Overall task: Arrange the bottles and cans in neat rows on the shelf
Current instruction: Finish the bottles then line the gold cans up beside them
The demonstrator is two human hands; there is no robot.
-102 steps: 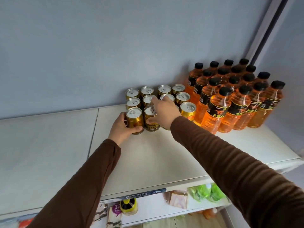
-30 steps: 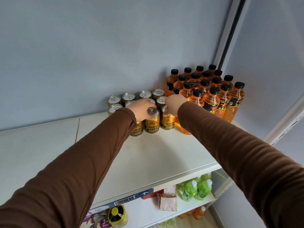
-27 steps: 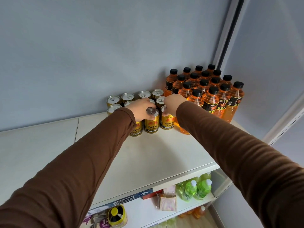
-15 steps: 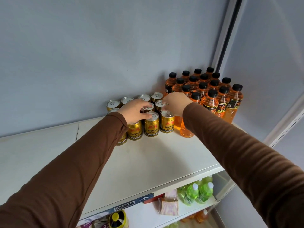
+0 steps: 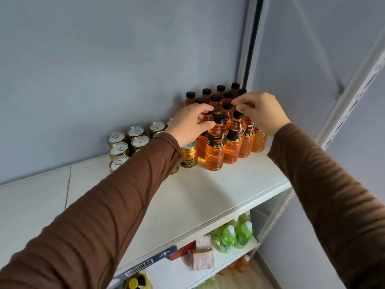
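Several orange drink bottles [image 5: 215, 147] with black caps stand packed in rows at the back right of the white shelf [image 5: 208, 195]. To their left sit several gold cans [image 5: 189, 156] with silver tops, partly hidden by my left sleeve. My left hand [image 5: 190, 125] reaches over the cans, and its fingers and thumb curl round the top of a bottle in the left column. My right hand [image 5: 263, 113] hovers over the right bottles with curled fingers, its fingertips near the caps. Whether it grips one is hidden.
A grey wall rises right behind the rows. A slotted shelf upright [image 5: 354, 97] runs up on the right. The shelf below holds green bottles [image 5: 236, 234] and pink packets [image 5: 203, 257]. The left half of the white shelf is bare.
Both hands have left the cans and moved right and up onto the orange bottles. The view has shifted a little, so the bottles sit nearer the middle.
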